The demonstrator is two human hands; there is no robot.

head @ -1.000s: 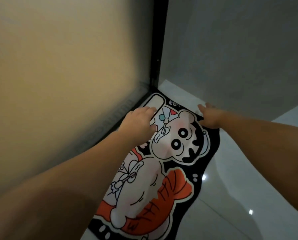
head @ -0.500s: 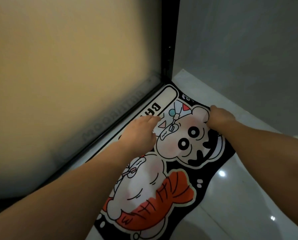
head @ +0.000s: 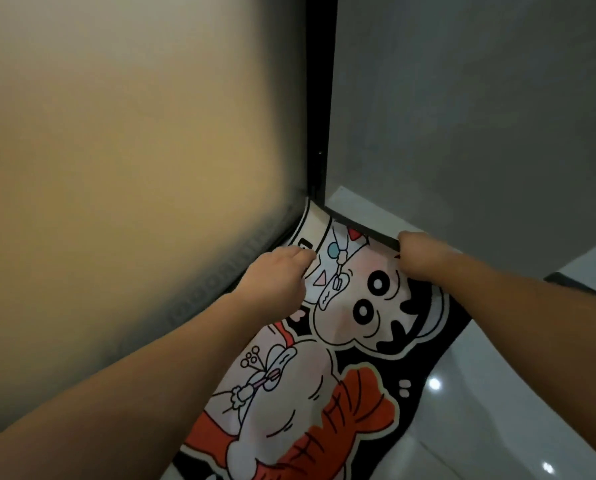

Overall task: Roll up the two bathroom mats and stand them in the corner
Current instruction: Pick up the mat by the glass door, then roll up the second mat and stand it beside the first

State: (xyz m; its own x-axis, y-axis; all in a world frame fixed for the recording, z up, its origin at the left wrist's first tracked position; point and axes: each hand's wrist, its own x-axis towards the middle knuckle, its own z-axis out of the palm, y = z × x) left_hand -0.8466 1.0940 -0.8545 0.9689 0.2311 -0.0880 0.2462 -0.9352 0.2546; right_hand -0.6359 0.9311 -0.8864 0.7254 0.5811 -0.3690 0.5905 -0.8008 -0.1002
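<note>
I see my left hand (head: 278, 276) and right hand (head: 417, 255) pinching the cartoon-printed mat (head: 324, 382)'s lifted far edge beside the black door frame (head: 319, 98).

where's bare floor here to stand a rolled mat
Bare white floor lies in the corner between the black frame and grey wall; more lies right of the mat. Beside the glass panel, both hands crowd the mat's far end.

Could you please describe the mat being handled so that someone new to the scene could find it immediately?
Find the black door frame where the frosted glass meets the grey wall. At its foot, on the glossy white floor, lies the mat, its far edge lifted by both hands. Its black ground and cartoon figure in orange single it out.
</note>
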